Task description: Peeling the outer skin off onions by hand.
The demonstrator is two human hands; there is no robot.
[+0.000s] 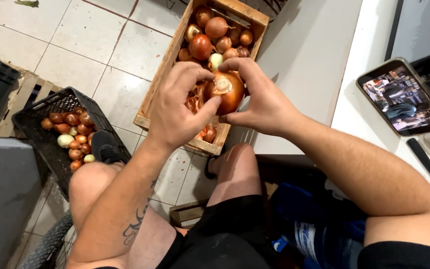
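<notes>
Our hands cover the far side of the onion (226, 89), so we cannot tell how much skin is left there. Behind the onion, the wooden crate (162, 69) loses its far corner to the top edge. Right of the crate, the phone (404, 97) screen is too small to read, and the knife (426, 164) blade runs off the right edge.

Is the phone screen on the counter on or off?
On: the phone on the white counter shows a lit, colourful picture.
</notes>
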